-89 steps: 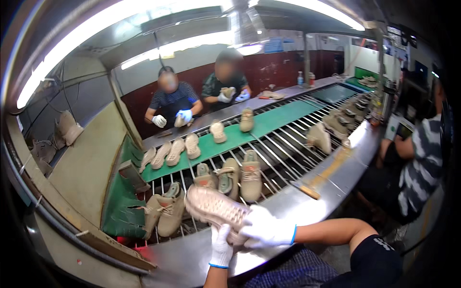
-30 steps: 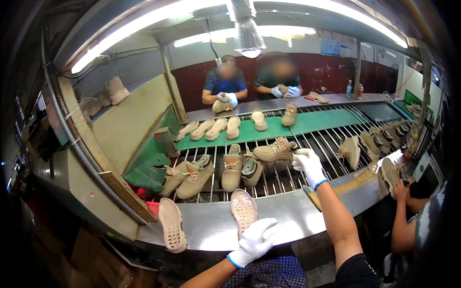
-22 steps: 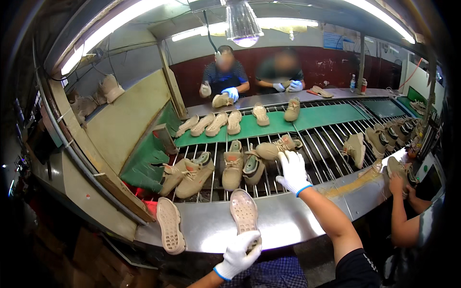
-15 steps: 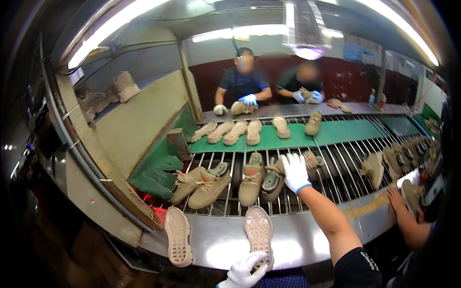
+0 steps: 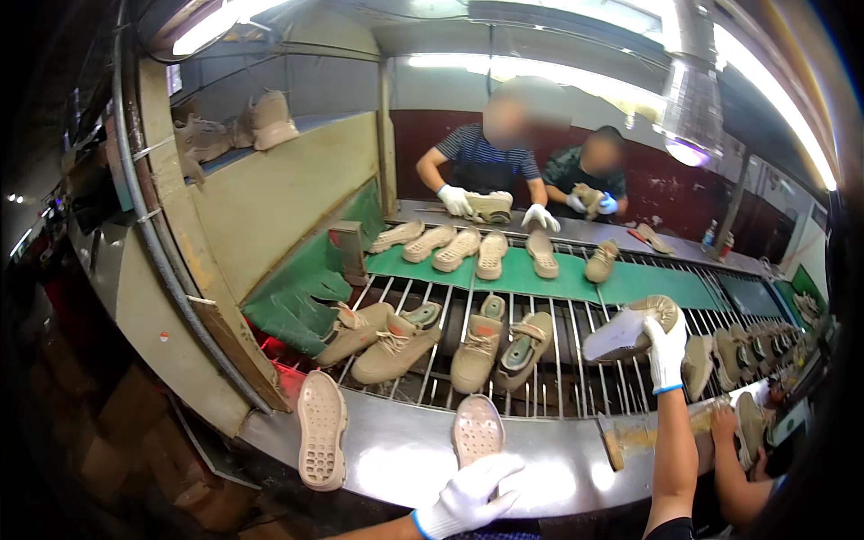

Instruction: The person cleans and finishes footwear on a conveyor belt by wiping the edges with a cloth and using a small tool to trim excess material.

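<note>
Under factory tube lights [image 5: 220, 27], a white-gloved right hand [image 5: 666, 355] grips a tilted beige shoe [image 5: 621, 333] above a steel-barred rack [image 5: 557, 360]; a loosely open left hand [image 5: 470, 497] hides the near end of a beige perforated sole [image 5: 478, 430]. Lifting seems the step; next calls for steady grip.

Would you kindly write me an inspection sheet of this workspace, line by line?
Surface: metal ledge before a rod conveyor with a green strip.
Job's things: two beige soles on the ledge; four beige shoes on the rods, left of a held shoe.
Clutter: wooden-handled tool on the ledge.
Left hand: over one sole's near end; contact unclear.
Right hand: holding the shoe at one end, pale side showing.
Cables: thin dark cord hanging overhead.
Surroundings: two gloved co-workers opposite; another person's bare hand at right; lamp above.
</note>
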The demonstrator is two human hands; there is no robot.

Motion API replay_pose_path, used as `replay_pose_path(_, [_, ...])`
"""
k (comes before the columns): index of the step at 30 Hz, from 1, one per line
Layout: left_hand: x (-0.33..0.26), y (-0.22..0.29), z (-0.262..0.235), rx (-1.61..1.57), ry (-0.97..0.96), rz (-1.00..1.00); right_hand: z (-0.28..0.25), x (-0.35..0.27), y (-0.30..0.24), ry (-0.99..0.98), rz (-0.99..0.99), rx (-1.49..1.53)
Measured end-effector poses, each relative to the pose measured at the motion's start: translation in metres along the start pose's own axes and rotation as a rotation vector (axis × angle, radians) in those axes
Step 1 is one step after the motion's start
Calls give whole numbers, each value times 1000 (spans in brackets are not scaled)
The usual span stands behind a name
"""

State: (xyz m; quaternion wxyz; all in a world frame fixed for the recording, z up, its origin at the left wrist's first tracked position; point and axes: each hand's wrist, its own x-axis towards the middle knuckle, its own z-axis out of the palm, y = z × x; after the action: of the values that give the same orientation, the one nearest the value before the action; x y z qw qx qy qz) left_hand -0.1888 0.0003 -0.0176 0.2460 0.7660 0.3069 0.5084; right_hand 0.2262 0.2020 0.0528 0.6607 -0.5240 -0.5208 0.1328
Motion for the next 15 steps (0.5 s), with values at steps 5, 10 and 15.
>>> replay_pose_path(5, [49,6,38,310,120,299,-35,-104,-168,-137,157,294])
replay_pose_path(10, [23,32,49,-80,74,430,-61,-198,-266,-640,155,323])
replay_pose_path(15, [-59,89,23,-678,-381,-198,-55,-243,-201,-664,534,660])
